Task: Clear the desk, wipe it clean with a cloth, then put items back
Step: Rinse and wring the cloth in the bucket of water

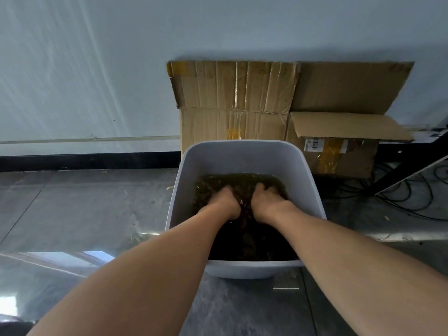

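Left hand (224, 202): sunk to the knuckles in dark water (244, 241), fingers curled down, thumb up; cannot tell if it grips anything.
Right hand (266, 200): same pose, just beside the left, fingers under the surface; grip cannot be told.
Cloth: cannot be made out; murky water hides whatever lies between the hands.
Bin (242, 156): pale grey plastic, on the grey floor (97, 202), both forearms reaching in over the near rim.
Behind: cardboard boxes (232, 93) leaning against the white wall (97, 69).
Right: black cables (400, 197) on the floor.
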Demonstrator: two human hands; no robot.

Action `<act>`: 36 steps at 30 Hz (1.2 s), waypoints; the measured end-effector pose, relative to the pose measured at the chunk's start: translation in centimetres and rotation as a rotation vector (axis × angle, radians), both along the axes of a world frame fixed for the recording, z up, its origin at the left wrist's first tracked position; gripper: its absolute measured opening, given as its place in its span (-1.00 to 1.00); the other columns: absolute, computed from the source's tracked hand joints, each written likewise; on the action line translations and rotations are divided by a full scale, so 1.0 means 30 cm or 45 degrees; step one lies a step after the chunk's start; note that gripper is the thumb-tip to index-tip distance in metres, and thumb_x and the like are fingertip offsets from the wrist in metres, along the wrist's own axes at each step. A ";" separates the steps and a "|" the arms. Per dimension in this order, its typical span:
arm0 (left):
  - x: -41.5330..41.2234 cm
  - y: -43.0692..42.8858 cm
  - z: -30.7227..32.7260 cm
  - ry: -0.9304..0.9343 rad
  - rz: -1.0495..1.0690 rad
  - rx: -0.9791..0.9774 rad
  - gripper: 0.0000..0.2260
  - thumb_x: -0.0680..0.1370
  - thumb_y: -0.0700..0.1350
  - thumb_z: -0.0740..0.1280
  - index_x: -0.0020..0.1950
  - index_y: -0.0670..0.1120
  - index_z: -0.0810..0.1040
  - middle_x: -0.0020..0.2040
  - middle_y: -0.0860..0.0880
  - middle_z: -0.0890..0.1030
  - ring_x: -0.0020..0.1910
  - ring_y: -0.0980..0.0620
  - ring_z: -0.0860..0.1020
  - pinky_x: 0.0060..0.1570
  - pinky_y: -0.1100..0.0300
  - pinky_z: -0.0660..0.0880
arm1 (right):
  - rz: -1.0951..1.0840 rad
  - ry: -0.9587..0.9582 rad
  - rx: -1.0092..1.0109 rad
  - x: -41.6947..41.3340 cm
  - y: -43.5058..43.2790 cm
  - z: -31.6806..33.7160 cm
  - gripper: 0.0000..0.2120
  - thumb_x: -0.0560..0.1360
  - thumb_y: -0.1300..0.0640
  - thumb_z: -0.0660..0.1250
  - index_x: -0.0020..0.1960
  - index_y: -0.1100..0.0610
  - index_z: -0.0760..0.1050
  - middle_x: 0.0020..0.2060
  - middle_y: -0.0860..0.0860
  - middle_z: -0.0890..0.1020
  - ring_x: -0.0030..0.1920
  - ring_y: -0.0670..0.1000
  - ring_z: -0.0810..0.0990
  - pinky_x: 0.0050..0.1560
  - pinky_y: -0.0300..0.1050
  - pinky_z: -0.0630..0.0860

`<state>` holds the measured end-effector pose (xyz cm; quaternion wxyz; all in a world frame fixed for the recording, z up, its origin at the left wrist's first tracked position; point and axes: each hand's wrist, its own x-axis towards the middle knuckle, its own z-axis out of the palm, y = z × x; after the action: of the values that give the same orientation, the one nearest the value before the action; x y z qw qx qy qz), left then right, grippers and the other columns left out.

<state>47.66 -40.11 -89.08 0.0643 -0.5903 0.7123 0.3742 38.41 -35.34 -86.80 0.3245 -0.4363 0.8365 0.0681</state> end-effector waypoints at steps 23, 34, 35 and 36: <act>0.009 -0.017 0.015 0.328 0.433 0.168 -0.76 0.58 -0.03 0.33 0.16 -0.15 0.50 -0.01 -0.14 0.58 -0.09 -0.10 0.56 -0.34 0.14 0.47 | 0.034 -0.083 -0.224 0.004 0.007 0.018 -0.47 0.63 0.20 0.11 0.56 0.03 0.08 0.38 0.28 0.34 0.31 0.26 0.45 0.34 0.15 0.40; -0.001 0.003 0.037 0.325 0.496 0.555 -0.79 0.70 -0.14 0.08 -0.03 -0.17 0.44 -0.28 -0.09 0.42 -0.39 0.04 0.35 -0.49 0.22 0.33 | -0.435 -0.440 -0.338 0.053 -0.031 0.012 -0.78 0.65 0.13 0.17 0.10 0.25 0.51 -0.05 0.20 0.60 -0.20 0.14 0.55 -0.36 -0.12 0.45; -0.002 0.000 0.040 0.414 0.534 0.525 -0.76 0.70 -0.16 0.02 -0.05 -0.18 0.42 -0.29 -0.10 0.38 -0.38 0.02 0.34 -0.43 0.20 0.30 | -0.492 -0.495 -0.385 0.072 -0.034 0.027 -0.79 0.65 0.13 0.16 0.10 0.25 0.49 -0.09 0.20 0.58 -0.24 0.14 0.55 -0.43 -0.13 0.40; -0.002 0.004 0.053 0.489 0.610 0.519 -0.70 0.71 -0.16 -0.03 -0.11 -0.19 0.40 -0.32 -0.12 0.37 -0.38 -0.03 0.34 -0.42 0.19 0.26 | -0.531 -0.532 -0.416 0.089 -0.034 0.043 -0.80 0.66 0.12 0.14 0.09 0.23 0.45 -0.10 0.19 0.56 -0.28 0.14 0.54 -0.45 -0.13 0.39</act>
<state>47.61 -40.00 -87.49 -0.0437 -0.6344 0.4640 0.6168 41.09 -36.37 -85.52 0.4217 -0.3065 0.8230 -0.2255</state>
